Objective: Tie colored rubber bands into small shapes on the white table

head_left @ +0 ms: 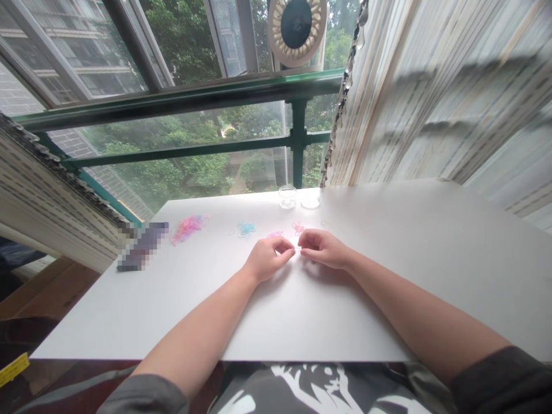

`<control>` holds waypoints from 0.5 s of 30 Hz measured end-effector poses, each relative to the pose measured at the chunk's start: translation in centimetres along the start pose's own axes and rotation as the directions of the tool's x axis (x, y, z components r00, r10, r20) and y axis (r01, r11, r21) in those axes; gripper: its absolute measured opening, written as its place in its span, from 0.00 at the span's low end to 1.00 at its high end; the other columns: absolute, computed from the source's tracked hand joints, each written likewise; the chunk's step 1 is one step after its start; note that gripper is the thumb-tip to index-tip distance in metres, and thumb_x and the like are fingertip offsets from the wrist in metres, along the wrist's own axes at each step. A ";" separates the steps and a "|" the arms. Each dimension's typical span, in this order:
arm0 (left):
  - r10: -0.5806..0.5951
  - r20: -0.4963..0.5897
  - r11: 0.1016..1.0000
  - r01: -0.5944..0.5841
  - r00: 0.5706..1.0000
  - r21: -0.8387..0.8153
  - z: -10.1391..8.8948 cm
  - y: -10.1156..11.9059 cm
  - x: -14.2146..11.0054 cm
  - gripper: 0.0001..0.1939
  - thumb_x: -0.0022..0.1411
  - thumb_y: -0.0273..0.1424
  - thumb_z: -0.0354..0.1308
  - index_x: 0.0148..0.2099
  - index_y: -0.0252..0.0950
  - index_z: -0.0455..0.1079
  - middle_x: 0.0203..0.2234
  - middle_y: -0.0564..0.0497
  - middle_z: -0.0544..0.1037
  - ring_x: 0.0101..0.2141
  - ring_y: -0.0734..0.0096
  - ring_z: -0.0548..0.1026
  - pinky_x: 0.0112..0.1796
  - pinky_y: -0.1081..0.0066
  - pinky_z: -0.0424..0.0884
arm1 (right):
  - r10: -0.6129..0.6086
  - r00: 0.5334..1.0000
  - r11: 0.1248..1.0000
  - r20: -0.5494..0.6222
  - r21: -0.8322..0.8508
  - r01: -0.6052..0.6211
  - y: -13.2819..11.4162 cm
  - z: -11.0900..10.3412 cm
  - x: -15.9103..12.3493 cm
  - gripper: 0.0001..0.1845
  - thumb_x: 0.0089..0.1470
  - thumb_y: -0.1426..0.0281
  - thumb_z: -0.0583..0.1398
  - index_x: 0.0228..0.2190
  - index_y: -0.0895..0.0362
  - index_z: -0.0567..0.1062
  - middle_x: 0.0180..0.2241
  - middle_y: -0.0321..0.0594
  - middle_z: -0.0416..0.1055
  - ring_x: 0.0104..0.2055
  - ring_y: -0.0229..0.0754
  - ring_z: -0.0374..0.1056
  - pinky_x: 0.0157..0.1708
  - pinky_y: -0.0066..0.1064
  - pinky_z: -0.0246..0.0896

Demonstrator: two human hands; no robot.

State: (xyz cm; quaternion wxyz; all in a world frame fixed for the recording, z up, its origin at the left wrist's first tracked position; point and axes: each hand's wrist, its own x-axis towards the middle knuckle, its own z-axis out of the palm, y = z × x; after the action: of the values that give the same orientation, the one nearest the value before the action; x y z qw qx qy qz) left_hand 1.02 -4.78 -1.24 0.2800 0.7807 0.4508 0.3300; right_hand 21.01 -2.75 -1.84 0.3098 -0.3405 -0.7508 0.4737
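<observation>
My left hand [271, 257] and my right hand [324, 249] meet just above the white table, their fingertips nearly touching. Between them is a small pale elastic band [297, 248], pinched by thumb and finger on each side; its exact shape is too small to make out. Just beyond my left fingers lies a purple pile of bands [275, 234], partly covered by the hand. A pink pile of bands [298, 228] is behind my right fingertips. Farther left sits a light-blue pile of bands [246, 229].
A larger mixed pink heap [188, 228] and a blurred dark object [144, 246] lie at the left of the white table [172, 322]. A clear round container [287, 197] and its lid [310, 202] stand at the far edge. Beyond are a green railing [185, 95] and a fan [296, 29].
</observation>
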 end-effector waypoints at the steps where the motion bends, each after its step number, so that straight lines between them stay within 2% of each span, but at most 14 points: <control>1: -0.003 -0.003 1.000 0.003 1.000 0.000 0.0 0.0 0.0 0.07 0.56 0.33 0.56 0.33 0.37 0.73 0.28 0.52 0.78 0.26 0.75 0.73 0.30 0.74 0.68 | -0.018 1.000 1.000 -0.002 -0.009 0.018 0.0 0.0 0.0 0.09 0.46 0.68 0.61 0.31 0.58 0.68 0.23 0.33 0.64 0.22 0.32 0.60 0.21 0.24 0.55; 5: -0.008 0.004 1.000 0.008 1.000 -0.008 0.0 0.1 0.0 0.08 0.56 0.34 0.56 0.33 0.37 0.74 0.28 0.52 0.78 0.26 0.74 0.73 0.30 0.74 0.68 | -0.039 0.999 0.999 0.007 -0.003 0.039 0.1 0.4 0.0 0.14 0.44 0.69 0.62 0.34 0.57 0.66 0.25 0.33 0.65 0.21 0.31 0.58 0.20 0.24 0.53; 15: -0.024 0.016 1.000 0.024 1.000 -0.012 -0.1 0.2 -0.1 0.10 0.57 0.36 0.56 0.33 0.37 0.74 0.26 0.52 0.78 0.26 0.74 0.72 0.30 0.74 0.67 | -0.065 0.998 0.995 -0.018 -0.080 0.064 -0.1 0.8 0.0 0.06 0.46 0.71 0.60 0.30 0.57 0.67 0.19 0.29 0.61 0.20 0.31 0.57 0.23 0.25 0.53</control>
State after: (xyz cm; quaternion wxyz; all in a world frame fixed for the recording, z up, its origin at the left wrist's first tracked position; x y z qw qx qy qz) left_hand 1.01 -4.92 -1.04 0.2923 0.7762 0.4559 0.3230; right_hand 20.35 -3.14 -2.02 0.3188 -0.3328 -0.7764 0.4299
